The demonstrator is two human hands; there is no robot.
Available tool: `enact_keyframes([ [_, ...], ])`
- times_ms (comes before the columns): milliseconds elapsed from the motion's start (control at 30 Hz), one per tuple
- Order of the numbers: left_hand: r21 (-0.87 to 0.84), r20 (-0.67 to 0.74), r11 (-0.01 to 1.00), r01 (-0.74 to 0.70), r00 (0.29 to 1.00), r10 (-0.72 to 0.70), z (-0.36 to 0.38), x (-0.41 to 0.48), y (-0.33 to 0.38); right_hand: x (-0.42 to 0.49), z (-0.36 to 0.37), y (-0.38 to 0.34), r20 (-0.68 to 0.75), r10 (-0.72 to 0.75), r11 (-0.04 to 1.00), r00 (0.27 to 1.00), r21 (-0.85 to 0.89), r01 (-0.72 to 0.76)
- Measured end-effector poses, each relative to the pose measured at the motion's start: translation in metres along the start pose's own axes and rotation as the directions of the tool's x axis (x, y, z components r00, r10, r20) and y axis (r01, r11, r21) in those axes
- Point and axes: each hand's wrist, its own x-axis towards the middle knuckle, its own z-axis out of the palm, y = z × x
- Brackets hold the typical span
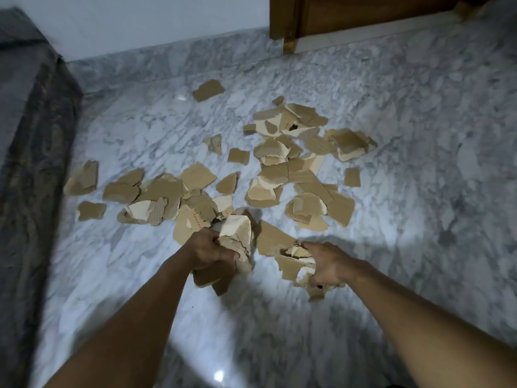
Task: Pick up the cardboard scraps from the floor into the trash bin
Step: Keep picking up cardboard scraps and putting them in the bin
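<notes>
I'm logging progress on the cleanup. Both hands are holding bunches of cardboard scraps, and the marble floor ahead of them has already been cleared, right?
Not quite. The left hand and right hand do each hold a bunch of cardboard scraps, but the head view shows the marble floor ahead is not cleared: many loose scraps lie scattered there.

one head-worn view looks forward and down, close over the marble floor (391,135)
</notes>
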Motion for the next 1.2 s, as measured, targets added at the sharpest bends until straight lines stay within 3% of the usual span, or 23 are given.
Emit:
enact_keyframes([
  [200,0.048,0.01,0.998,-0.05,0.999,0.049,-0.008,-0.003,-0.002,0.004,-0.011,-0.013,0.035,-0.023,0.998,0.999,0.067,0.021],
  [367,0.19,0.043,0.98,-0.06,0.998,0.053,-0.022,-0.001,0.001,0.023,-0.048,-0.039,0.039,0.006,0.992,0.999,0.125,-0.011],
  [467,0.295,0.085,0.953,-0.069,0.995,0.046,-0.031,0.006,0.007,0.041,-0.032,-0.061,0.07,0.02,0.991,0.997,0.129,-0.029],
  [600,0.359,0.088,0.923,-0.142,0.989,0.118,-0.026,0.025,0.015,0.051,0.016,-0.066,-0.045,0.042,0.983,0.998,0.18,-0.033],
  [767,0.571,0.105,0.772,-0.278,0.958,0.267,-0.011,0.042,0.032,0.051,0.025,-0.058,-0.094,0.077,0.979,0.993,0.195,-0.057],
  [933,0.691,0.126,0.671,-0.269,0.959,0.256,-0.005,0.055,0.028,0.049,0.023,-0.063,-0.123,0.176,0.981,0.977,0.103,-0.164],
  [1100,0.735,0.119,0.617,-0.281,0.949,0.291,0.001,0.06,0.028,0.05,0.015,-0.051,0.004,0.127,0.961,0.992,0.246,-0.125],
  [1200,0.728,0.124,0.624,-0.286,0.949,0.29,0.004,0.064,0.027,0.054,-0.026,-0.032,-0.023,0.081,0.989,0.996,0.122,-0.077],
])
